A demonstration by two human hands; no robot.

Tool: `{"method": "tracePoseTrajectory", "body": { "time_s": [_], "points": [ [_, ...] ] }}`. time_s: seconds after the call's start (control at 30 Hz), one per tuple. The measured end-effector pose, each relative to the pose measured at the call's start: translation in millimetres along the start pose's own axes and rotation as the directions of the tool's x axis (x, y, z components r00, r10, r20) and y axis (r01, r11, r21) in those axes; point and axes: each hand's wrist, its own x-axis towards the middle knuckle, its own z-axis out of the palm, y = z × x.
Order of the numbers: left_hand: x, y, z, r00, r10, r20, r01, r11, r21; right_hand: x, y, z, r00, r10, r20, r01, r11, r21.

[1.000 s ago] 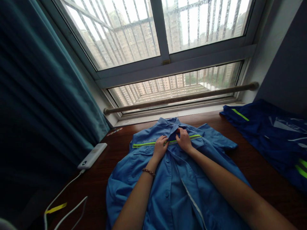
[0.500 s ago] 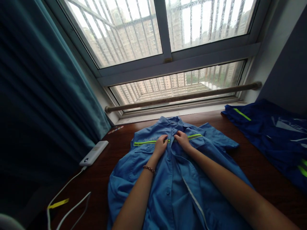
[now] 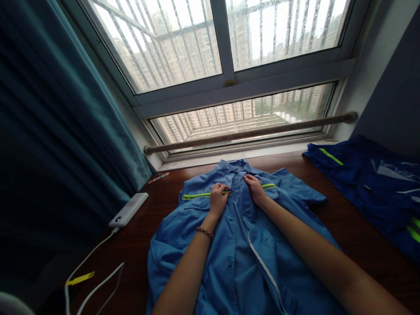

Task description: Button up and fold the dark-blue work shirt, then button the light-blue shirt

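A light-blue short-sleeved work shirt (image 3: 197, 245) with yellow-green reflective chest stripes lies face up, its collar toward the window. My left hand (image 3: 219, 199) is closed on the button-side front edge at the stripe; the fingertips are partly hidden. My right hand (image 3: 256, 188) pinches the opposite front edge a little below the collar and holds that flap lifted and turned outward. Buttons run down the middle of the shirt, and the right-hand front panel lies folded open lower down, showing a pale seam edge.
The shirt lies on a dark-red wooden surface (image 3: 138, 245). A white power bank (image 3: 128, 210) with a white cable is at the left, near a blue curtain (image 3: 75, 109). Darker blue clothing (image 3: 370, 175) lies at the right. A rail (image 3: 249, 133) crosses the window behind.
My right hand has moved slightly up and to the right, drawing the front flap away from the button side. My left hand has barely shifted.
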Motion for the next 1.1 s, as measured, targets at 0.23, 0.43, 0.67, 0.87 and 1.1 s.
{"method": "tracePoseTrajectory", "body": {
  "time_s": [0.23,0.43,0.67,0.87,1.1],
  "points": [
    [1,6,2.1,0.964,-0.262,0.053,0.260,0.877,-0.403,-5,1,4,0.999,-0.001,0.043,0.003,1.000,-0.027],
    [9,3,3.3,0.899,-0.400,0.177,0.415,0.654,-0.633,-6,2,10,0.994,-0.069,0.088,0.081,0.987,-0.136],
    [4,2,8.0,0.876,-0.417,0.242,0.464,0.591,-0.660,-3,15,10,0.965,-0.158,0.211,0.229,0.899,-0.372],
    [3,-2,9.7,0.845,-0.442,0.301,0.513,0.514,-0.688,-8,17,10,0.927,-0.261,0.270,0.369,0.763,-0.531],
    [3,-3,2.5,0.788,-0.466,0.403,0.581,0.346,-0.736,-21,14,17,0.874,-0.315,0.371,0.486,0.593,-0.641]
  ]
}}
